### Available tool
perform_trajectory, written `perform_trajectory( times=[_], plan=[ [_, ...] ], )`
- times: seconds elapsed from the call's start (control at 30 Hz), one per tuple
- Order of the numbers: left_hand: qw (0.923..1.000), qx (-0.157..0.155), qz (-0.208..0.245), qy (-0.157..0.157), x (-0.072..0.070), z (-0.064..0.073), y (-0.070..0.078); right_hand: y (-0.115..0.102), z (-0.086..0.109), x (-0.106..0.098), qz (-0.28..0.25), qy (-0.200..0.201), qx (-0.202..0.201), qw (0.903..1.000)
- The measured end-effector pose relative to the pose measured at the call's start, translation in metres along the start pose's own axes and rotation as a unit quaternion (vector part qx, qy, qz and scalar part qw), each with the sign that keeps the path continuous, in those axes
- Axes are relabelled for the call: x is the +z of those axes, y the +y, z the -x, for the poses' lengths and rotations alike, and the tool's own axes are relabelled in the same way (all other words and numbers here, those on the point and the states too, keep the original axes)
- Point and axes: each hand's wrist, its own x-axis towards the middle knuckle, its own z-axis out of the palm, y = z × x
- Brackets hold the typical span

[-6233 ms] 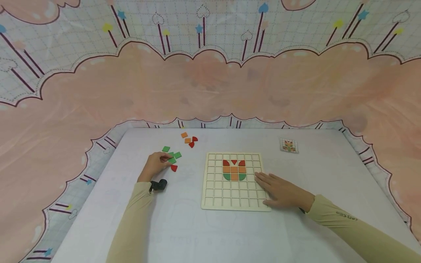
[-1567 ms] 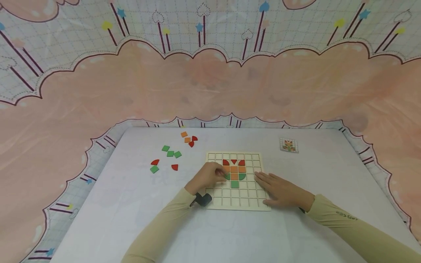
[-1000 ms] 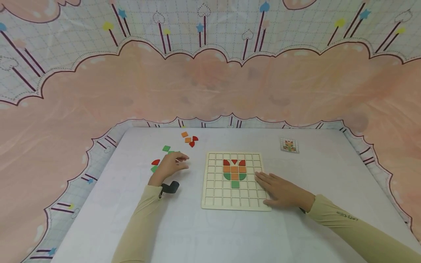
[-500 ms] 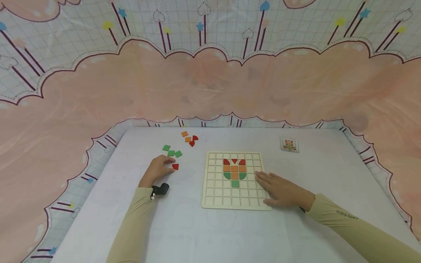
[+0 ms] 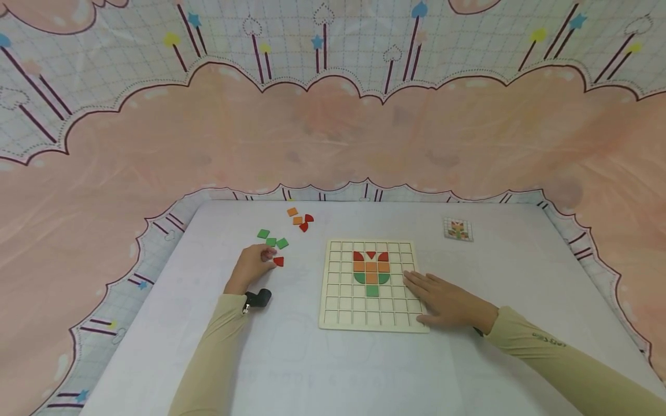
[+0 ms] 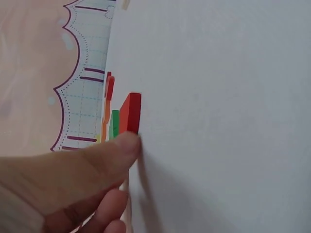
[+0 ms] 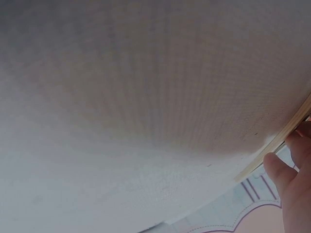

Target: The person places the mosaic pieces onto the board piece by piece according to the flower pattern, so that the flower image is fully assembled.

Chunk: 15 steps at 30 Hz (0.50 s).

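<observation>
Red tile [image 5: 279,262], pinched at one edge by the narrow left-hand grip [image 5: 251,267] and jutting just beyond it, should handle as light, stiff and slippery, best held by its thin sides, while the straight-fingered right hand [image 5: 451,303] touches the board [image 5: 346,318] right of the grip.

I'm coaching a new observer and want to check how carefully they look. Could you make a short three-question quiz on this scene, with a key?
1. True or false: the right hand lies at the right edge of the pale square wooden board with a grid.

2. Multiple choice: which loose piece is right at the thumb tip of the left hand?
A) a flat orange square tile
B) a flat red wedge-shaped tile
C) a flat green square tile

3. Fill in: the lowest tile on the board is a flat ____ square.

Key: 1. True; 2. B; 3. green.
</observation>
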Motion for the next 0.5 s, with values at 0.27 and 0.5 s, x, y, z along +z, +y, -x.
perform_trajectory(
  times=[0.27, 0.5],
  plan=[
    [0.9993, -0.033, 0.0, 0.014, -0.001, 0.0, 0.007, 0.0, 0.0, -0.001, -0.002, -0.003, -0.001, 1.0],
    [0.9987, 0.003, 0.014, -0.048, 0.005, -0.002, 0.014, -0.001, 0.001, -0.003, 0.003, 0.001, -0.004, 1.0]
  ],
)
